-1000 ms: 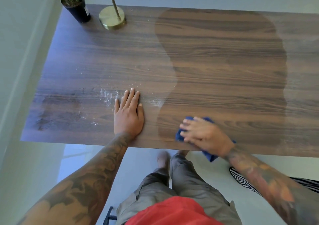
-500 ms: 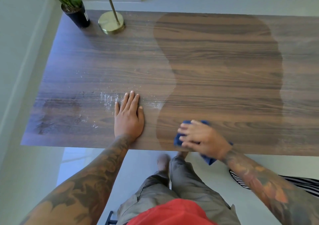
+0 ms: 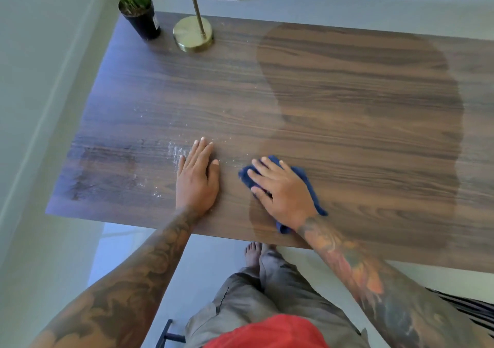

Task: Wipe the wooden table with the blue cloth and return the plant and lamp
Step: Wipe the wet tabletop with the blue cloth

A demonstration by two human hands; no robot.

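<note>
Pressing the blue cloth (image 3: 307,184) under spread fingers, the right hand (image 3: 280,190) had swept left from the near edge toward the flat, empty left hand (image 3: 196,179). Beyond, apparently unwiped droplets (image 3: 175,150) remained on the wooden table (image 3: 347,107); plant (image 3: 140,13) and lamp (image 3: 193,33) stood at the far-left corner.

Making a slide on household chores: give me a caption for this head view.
Right hand presses blue cloth on wooden table; left hand rests flat beside it.

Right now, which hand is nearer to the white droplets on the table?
Left. The left hand lies flat right beside the droplets; the right hand, pressing the blue cloth, is farther away.
</note>
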